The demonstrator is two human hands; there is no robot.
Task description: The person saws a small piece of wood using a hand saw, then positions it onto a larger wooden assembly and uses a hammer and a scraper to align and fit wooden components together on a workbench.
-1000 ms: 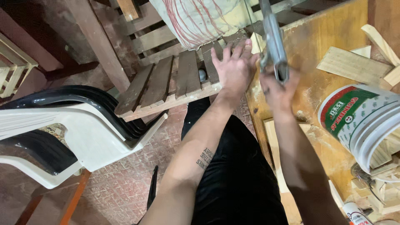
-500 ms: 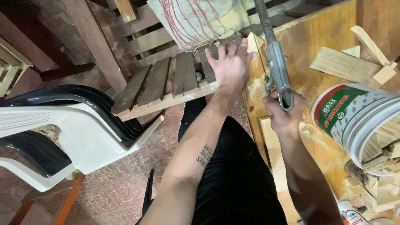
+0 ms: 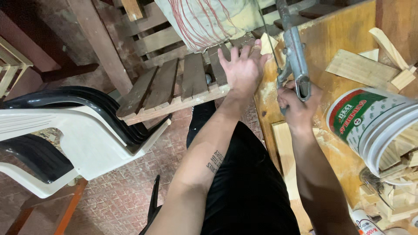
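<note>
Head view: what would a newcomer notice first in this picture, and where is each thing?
In the upper middle, the right hand grips a grey metal saw over the plywood bench, while the left hand lies flat, pressing a small wood piece at the bench edge. A white bucket holding wood offcuts lies on its side at the right. Stacked plastic chairs fill the left.

One head-worn camera looks steeply down, close over the person's arms, facing the bench [image 3: 348, 39] at right and floor [image 3: 126, 191] at left.
</note>
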